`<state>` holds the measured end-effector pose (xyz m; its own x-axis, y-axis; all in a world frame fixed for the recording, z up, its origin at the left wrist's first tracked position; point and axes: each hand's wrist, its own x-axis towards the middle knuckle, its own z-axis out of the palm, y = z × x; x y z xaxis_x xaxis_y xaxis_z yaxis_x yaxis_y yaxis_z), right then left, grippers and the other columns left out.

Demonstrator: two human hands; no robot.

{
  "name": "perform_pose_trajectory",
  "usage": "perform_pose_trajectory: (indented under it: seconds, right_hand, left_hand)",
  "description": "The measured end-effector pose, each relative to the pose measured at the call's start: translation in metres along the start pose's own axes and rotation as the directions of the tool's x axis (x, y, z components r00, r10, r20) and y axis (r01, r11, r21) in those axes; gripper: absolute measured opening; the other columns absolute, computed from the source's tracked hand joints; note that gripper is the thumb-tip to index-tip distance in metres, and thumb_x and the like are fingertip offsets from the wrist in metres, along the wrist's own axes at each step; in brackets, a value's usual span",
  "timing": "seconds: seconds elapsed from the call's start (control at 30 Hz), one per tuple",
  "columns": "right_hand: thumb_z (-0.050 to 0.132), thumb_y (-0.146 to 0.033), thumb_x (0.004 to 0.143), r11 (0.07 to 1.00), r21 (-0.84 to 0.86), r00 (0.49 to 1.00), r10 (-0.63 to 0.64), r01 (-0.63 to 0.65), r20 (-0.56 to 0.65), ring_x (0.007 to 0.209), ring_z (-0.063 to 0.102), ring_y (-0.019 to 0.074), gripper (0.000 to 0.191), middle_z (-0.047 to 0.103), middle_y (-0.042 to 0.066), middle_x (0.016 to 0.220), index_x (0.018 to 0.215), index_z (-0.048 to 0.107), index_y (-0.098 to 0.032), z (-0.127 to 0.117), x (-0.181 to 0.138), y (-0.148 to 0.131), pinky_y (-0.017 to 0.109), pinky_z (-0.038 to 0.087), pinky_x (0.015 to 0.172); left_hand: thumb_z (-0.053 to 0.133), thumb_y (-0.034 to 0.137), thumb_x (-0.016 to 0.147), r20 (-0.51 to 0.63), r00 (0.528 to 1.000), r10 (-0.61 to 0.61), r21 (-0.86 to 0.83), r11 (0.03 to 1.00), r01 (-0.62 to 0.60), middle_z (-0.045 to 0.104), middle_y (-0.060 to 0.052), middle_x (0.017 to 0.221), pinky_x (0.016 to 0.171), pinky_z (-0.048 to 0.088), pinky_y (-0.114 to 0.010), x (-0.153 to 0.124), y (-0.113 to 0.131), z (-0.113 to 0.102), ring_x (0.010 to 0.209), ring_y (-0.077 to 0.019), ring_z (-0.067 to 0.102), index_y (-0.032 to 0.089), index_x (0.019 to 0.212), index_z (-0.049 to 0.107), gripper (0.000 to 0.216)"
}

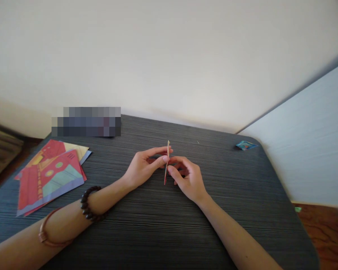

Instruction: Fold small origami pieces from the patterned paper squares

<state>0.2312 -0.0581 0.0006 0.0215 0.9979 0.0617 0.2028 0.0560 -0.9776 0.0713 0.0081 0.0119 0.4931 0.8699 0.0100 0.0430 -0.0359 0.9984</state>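
Note:
A folded sheet of paper (167, 162) stands on edge at the middle of the dark table (163, 228), seen side-on as a thin strip, pale at the top and red lower down. My left hand (145, 167) pinches it from the left with thumb and fingers. From the right, my right hand (187, 180) pinches it too, fingers curled against the paper's lower part. Both hands rest low over the tabletop. A dark bead bracelet and a thin copper bangle sit on my left forearm.
A stack of printed paper sheets (49, 174) in red, teal and yellow lies at the table's left. A small folded blue paper piece (245, 145) sits near the far right corner. A blurred dark object (86, 122) lies at the far left edge by the wall.

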Motion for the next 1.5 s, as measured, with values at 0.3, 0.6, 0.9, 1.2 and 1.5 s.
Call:
perform_pose_trajectory:
  seconds: [0.3, 0.6, 0.9, 1.2, 1.5]
  right_hand:
    - [0.069, -0.039, 0.076, 0.985, 0.161, 0.998, 0.06, -0.064, 0.028, 0.063, 0.061, 0.011, 0.029, 0.066, 0.002, 0.085, 0.095, 0.06, -0.02, -0.009, 0.001, 0.004, 0.022, 0.05, 0.049]
    - [0.068, -0.034, 0.077, 0.978, 0.181, 0.99, 0.086, -0.105, 0.113, 0.066, 0.063, 0.0107, 0.028, 0.068, 0.003, 0.089, 0.099, 0.059, -0.02, -0.013, 0.001, 0.001, 0.023, 0.052, 0.056]
    - [0.055, -0.03, 0.085, 0.989, 0.099, 0.994, 0.104, -0.108, 0.044, 0.06, 0.063, 0.0113, 0.016, 0.067, 0.002, 0.08, 0.095, 0.058, -0.018, -0.012, 0.0, 0.002, 0.023, 0.052, 0.05]
    - [0.053, -0.032, 0.087, 0.997, 0.002, 0.997, 0.076, -0.076, 0.008, 0.066, 0.066, 0.0139, 0.018, 0.068, 0.003, 0.08, 0.098, 0.059, -0.019, -0.011, -0.001, 0.003, 0.024, 0.053, 0.053]
    - [0.056, -0.034, 0.085, 0.997, -0.048, 0.996, 0.064, -0.068, -0.066, 0.056, 0.065, 0.0119, 0.016, 0.07, 0.002, 0.075, 0.09, 0.061, -0.019, -0.007, 0.0, 0.008, 0.022, 0.052, 0.047]
  left_hand:
    - [0.064, 0.036, 0.081, 0.03, 0.999, -0.027, 0.08, 0.996, 0.025, 0.068, -0.005, 0.113, 0.09, 0.053, -0.032, 0.005, 0.006, 0.011, 0.104, -0.022, 0.063, 0.017, 0.11, 0.065, 0.035]
    - [0.061, 0.032, 0.083, 0.08, 0.994, -0.08, 0.024, 0.997, 0.078, 0.068, -0.007, 0.112, 0.081, 0.057, -0.03, 0.003, 0.008, 0.006, 0.099, -0.0204, 0.065, 0.015, 0.11, 0.065, 0.032]
    - [0.061, 0.033, 0.083, 0.091, 0.994, -0.062, 0.036, 0.998, 0.059, 0.067, -0.009, 0.112, 0.08, 0.058, -0.033, 0.001, 0.003, -0.003, 0.098, -0.0227, 0.065, 0.015, 0.112, 0.063, 0.034]
    - [0.059, 0.032, 0.084, 0.158, 0.987, -0.016, 0.101, 0.995, 0.0, 0.066, -0.007, 0.115, 0.084, 0.056, -0.032, -0.001, 0.002, -0.001, 0.101, -0.0217, 0.063, 0.018, 0.113, 0.063, 0.032]
    - [0.054, 0.027, 0.086, 0.093, 0.994, 0.048, 0.213, 0.975, -0.067, 0.065, -0.01, 0.116, 0.09, 0.052, -0.034, -0.002, -0.003, 0.002, 0.102, -0.0206, 0.064, 0.015, 0.112, 0.06, 0.029]
